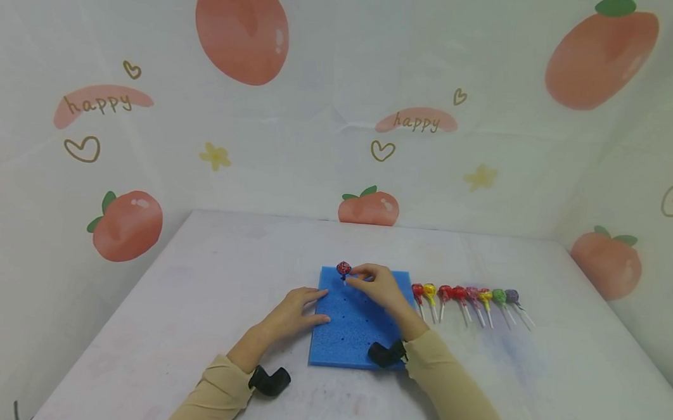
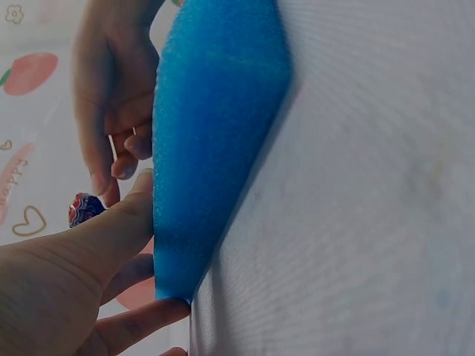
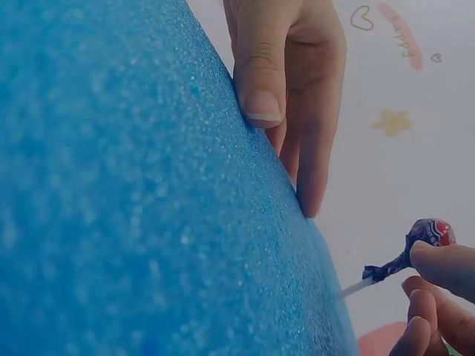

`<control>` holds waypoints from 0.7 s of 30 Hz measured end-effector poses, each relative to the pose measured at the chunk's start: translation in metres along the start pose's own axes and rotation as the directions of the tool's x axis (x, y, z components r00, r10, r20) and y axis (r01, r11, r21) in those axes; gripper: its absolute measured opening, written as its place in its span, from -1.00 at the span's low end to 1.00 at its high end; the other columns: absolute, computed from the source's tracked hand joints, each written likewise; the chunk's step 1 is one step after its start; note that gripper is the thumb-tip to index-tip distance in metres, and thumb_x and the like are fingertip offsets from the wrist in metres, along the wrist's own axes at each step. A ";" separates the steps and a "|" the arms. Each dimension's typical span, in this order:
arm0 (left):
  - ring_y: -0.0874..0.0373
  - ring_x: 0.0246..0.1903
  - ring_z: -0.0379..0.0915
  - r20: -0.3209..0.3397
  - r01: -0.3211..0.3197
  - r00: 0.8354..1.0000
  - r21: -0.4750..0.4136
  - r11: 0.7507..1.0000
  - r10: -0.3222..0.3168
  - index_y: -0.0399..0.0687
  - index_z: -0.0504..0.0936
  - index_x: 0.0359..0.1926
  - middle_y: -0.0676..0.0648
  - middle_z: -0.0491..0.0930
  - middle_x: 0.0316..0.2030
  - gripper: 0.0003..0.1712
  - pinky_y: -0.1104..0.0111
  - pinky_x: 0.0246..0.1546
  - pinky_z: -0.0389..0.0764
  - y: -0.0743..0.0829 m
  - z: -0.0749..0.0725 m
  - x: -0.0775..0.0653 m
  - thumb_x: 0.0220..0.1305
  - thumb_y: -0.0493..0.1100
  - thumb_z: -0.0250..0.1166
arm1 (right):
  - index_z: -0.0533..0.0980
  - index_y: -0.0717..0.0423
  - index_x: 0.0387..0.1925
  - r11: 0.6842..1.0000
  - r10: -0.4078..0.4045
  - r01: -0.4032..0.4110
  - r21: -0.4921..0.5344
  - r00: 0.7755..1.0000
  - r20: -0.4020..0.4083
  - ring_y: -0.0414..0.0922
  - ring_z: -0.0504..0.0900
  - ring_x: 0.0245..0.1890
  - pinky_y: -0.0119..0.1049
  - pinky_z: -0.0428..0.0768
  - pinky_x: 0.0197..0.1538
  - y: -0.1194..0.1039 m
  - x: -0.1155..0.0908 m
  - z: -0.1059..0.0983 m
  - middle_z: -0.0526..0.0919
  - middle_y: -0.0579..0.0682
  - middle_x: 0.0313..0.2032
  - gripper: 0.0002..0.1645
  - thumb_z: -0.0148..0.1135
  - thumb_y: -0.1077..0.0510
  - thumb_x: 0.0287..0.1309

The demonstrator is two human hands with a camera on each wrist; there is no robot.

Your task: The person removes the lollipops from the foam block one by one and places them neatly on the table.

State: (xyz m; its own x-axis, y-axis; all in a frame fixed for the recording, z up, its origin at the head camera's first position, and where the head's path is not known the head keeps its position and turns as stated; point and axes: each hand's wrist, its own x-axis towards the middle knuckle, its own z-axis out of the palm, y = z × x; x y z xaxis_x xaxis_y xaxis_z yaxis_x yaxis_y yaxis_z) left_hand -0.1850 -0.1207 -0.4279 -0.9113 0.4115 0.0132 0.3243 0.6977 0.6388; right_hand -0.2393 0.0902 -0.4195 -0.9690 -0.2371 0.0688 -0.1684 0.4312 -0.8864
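A lollipop (image 1: 343, 269) in a dark purple and red wrapper stands above the upper part of a blue foam board (image 1: 335, 349). My right hand (image 1: 379, 288) pinches it near its head. In the right wrist view the lollipop (image 3: 429, 231) leans, and its white stick (image 3: 355, 288) meets the foam surface; how deep it sits is hidden. My left hand (image 1: 292, 312) rests at the board's left edge, thumb and forefinger extended onto it. Up close in the left wrist view, the fingers of the left hand (image 2: 89, 259) touch the foam's edge. Small dark holes dot the board.
A row of several wrapped lollipops (image 1: 460, 294), red, yellow, pink, green and purple, lies right of the board with sticks toward me. The white table (image 1: 207, 273) meets a printed backdrop (image 1: 319, 107) behind and at the sides. Black wrist devices (image 1: 270, 381) sit at both cuffs.
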 end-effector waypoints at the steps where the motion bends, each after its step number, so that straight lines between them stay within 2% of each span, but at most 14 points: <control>1: -0.19 0.24 0.17 0.000 0.001 1.000 -0.002 1.000 -0.001 -0.15 0.34 0.24 -0.26 0.35 0.19 -0.31 -0.04 0.25 0.22 0.000 0.000 0.000 0.14 0.05 0.24 | 0.58 0.23 -0.18 1.000 0.006 -0.006 -0.002 1.000 -0.003 -0.19 0.48 -0.42 -0.42 0.42 -0.46 0.000 0.001 0.001 0.62 0.10 -0.43 -0.66 0.30 0.11 0.02; 12: -0.20 0.23 0.19 -0.014 -0.019 1.000 -0.012 1.000 0.019 -0.19 0.34 0.23 -0.27 0.37 0.17 -0.31 -0.04 0.24 0.23 -0.002 0.001 0.002 0.13 0.02 0.26 | 0.54 0.27 -0.12 0.999 0.048 -0.048 -0.008 0.999 -0.006 -0.22 0.47 -0.47 -0.42 0.43 -0.50 -0.006 0.003 0.008 0.62 0.13 -0.40 -0.61 0.30 0.13 0.01; 21: -0.20 0.23 0.19 -0.017 -0.024 1.000 -0.019 1.000 0.024 -0.20 0.34 0.23 -0.28 0.37 0.17 -0.31 -0.06 0.23 0.23 -0.002 0.001 0.002 0.13 0.00 0.27 | 0.56 0.26 -0.16 0.998 0.056 -0.056 0.007 0.998 -0.032 -0.22 0.42 -0.51 -0.41 0.37 -0.52 -0.005 0.005 0.012 0.60 0.10 -0.43 -0.64 0.32 0.15 -0.02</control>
State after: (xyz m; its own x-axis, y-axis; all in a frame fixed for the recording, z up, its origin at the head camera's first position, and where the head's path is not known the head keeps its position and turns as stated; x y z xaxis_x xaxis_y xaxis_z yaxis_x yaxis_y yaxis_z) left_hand -0.1869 -0.1209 -0.4302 -0.9075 0.4181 0.0413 0.3412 0.6760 0.6531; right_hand -0.2416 0.0763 -0.4204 -0.9822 -0.1846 0.0335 -0.1127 0.4378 -0.8920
